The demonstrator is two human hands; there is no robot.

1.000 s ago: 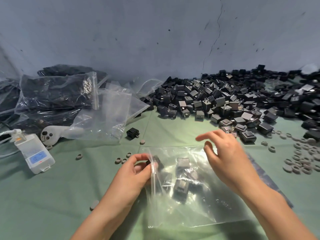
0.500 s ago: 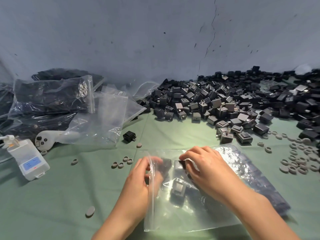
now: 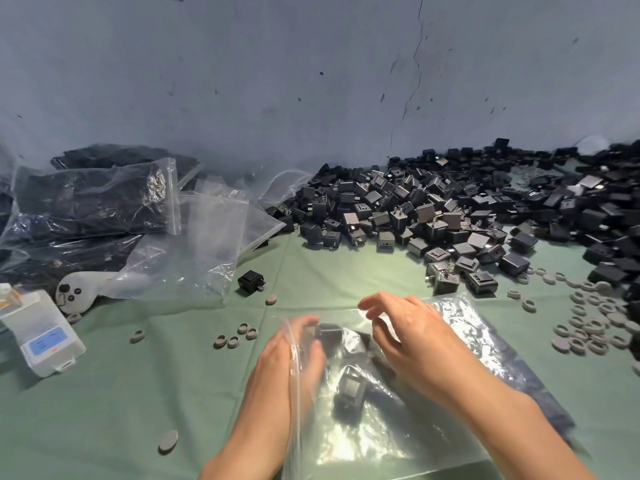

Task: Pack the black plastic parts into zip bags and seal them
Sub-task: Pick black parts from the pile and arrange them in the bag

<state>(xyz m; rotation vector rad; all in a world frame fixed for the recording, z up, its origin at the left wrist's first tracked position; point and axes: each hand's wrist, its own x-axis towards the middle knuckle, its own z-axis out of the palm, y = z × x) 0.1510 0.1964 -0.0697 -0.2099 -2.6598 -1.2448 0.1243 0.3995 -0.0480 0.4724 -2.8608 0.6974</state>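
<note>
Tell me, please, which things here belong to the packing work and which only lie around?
For the job: zip bag with a few parts inside, pile of black parts, empty bags, filled bags.
Lying about: grey rings, white box with blue label, grey handle with buttons.

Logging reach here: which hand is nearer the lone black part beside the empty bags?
Left. The left hand, holding the mouth of the zip bag, is just below-right of the lone black part; the right hand is farther right.
</note>
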